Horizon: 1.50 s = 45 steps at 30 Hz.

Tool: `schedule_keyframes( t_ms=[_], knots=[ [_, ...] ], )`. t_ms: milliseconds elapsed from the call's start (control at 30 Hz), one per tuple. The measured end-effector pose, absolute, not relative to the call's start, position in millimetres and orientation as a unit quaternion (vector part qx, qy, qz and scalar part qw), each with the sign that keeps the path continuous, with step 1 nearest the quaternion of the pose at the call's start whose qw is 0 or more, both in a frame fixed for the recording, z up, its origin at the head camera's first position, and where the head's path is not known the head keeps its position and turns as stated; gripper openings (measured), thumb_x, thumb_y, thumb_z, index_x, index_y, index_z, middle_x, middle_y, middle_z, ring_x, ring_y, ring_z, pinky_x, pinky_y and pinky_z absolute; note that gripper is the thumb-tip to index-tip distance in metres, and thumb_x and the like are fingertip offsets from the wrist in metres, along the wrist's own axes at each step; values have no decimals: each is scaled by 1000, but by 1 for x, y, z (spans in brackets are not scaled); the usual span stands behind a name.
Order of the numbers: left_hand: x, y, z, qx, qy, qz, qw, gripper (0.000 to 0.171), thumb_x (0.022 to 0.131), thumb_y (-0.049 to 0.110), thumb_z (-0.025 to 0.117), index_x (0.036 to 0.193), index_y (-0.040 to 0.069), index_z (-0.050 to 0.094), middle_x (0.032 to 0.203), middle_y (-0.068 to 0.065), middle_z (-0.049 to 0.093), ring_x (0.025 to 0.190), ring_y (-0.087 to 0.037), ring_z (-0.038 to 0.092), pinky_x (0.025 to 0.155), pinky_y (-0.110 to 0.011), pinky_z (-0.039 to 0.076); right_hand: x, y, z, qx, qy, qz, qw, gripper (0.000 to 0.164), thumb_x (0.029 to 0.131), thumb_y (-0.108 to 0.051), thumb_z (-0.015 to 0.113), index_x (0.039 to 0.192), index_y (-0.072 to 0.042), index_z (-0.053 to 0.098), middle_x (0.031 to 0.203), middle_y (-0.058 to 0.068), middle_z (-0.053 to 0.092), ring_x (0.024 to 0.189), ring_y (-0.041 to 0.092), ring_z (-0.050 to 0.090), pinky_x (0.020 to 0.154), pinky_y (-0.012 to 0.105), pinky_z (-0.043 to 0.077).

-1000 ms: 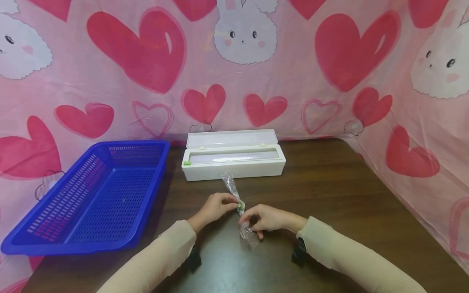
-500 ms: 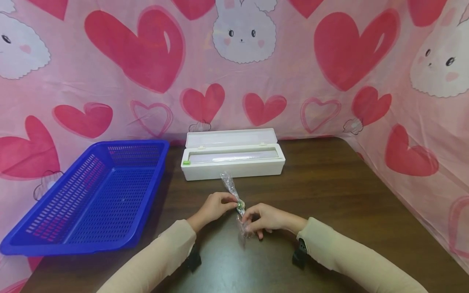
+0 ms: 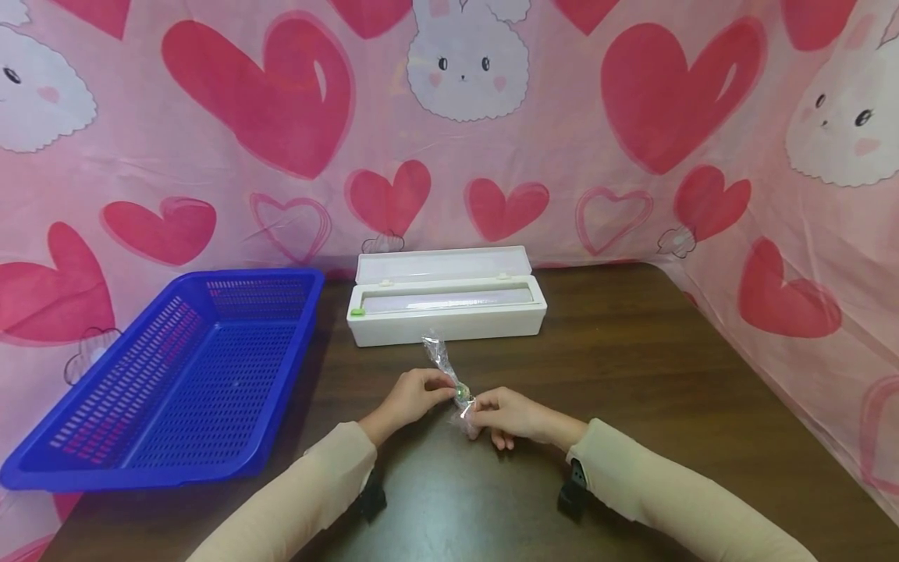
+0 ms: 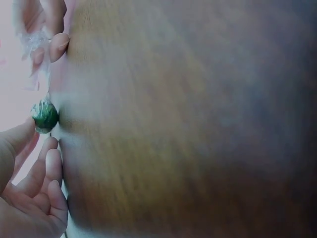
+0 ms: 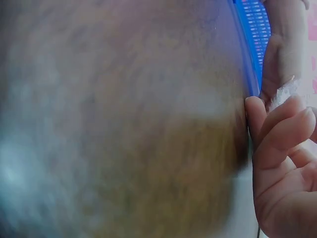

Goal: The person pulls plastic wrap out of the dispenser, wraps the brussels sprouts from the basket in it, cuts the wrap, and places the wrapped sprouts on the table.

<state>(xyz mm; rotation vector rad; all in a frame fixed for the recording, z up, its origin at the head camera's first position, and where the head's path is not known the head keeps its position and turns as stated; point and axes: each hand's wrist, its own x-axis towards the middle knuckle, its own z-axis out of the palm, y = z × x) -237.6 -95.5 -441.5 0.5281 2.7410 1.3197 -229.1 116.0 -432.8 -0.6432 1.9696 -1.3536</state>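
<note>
A small round green thing (image 3: 461,393) (image 4: 45,116), wrapped in clear plastic film (image 3: 438,357), lies at the middle of the table. My left hand (image 3: 414,395) pinches it between thumb and fingers from the left side. The film runs out in a twisted tail on both sides, one toward the white box and one toward me. My right hand (image 3: 511,414) pinches the near tail close to the green thing. In the right wrist view my fingers hide most of the film (image 5: 286,92).
Behind the hands stands a white cling film box (image 3: 449,326), its lid up, with a roll inside and a green slider (image 3: 357,312) at its left end. A blue perforated basket (image 3: 284,382) is on the left. A heart-and-rabbit cloth (image 3: 449,148) hangs behind the brown table (image 3: 674,406).
My right hand has come up the near tail toward the green thing and now pinches the film, where its fingers were looser before. The left hand has kept its place.
</note>
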Motion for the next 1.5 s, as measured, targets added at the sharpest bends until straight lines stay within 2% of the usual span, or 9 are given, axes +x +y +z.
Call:
schedule_keyframes(
  t_ms=[200,433,533,667,833,1000,1200,1367,1500],
  knots=[
    [-238,-96,-442,173,889,422,25,11,84,18,68,91,11,70,87,2,67,82,-12,59,72,-31,47,-233,117,-438,-234,729,-545,342,21,94,-20,53,92,0,59,84,13,67,44,9,47,39,19,39],
    [-238,-96,-443,166,887,430,36,12,84,17,68,93,9,69,89,0,67,72,-12,54,62,-26,46,-236,117,-436,-241,738,-547,313,25,94,-25,54,88,-2,59,70,4,56,47,10,44,41,20,37],
    [-238,-96,-443,170,889,424,30,11,84,17,68,93,10,69,89,0,67,72,-11,55,62,-26,45,-238,117,-435,-237,731,-560,309,24,95,-23,52,89,0,58,68,3,53,48,10,44,42,21,37],
    [-238,-96,-442,176,891,418,22,12,84,18,68,93,10,69,90,0,67,76,-12,56,67,-29,46,-241,115,-432,-228,716,-584,307,17,94,-12,49,97,4,55,73,8,56,49,11,45,43,22,37],
    [-239,-95,-442,183,890,417,17,14,84,19,68,95,10,70,92,1,68,87,-15,60,76,-33,47,-249,110,-430,-223,736,-573,282,19,89,-9,56,103,2,56,80,13,57,51,13,48,45,23,40],
    [-239,-95,-443,197,889,412,13,17,84,20,68,97,10,70,96,0,68,91,-15,60,79,-35,47,-256,102,-429,-211,768,-556,236,19,88,-16,63,100,-2,61,73,8,53,54,14,48,47,26,43],
    [-238,-94,-442,201,890,410,14,16,85,17,67,97,8,70,95,-1,68,89,-14,60,77,-34,48,-262,93,-431,-169,769,-578,216,21,88,-12,63,104,0,62,81,6,57,62,15,53,54,29,49],
    [-239,-94,-442,196,891,408,16,14,85,17,67,96,9,70,94,0,68,90,-15,61,78,-35,48,-264,89,-434,-141,761,-596,215,21,89,-11,61,104,2,61,88,7,60,60,14,53,55,27,49],
    [-238,-94,-443,185,889,419,16,13,85,17,67,94,9,70,92,0,68,89,-15,61,76,-33,48,-264,87,-436,-123,755,-608,213,21,88,-8,61,106,4,59,86,7,60,58,13,52,54,26,49]
  ],
)
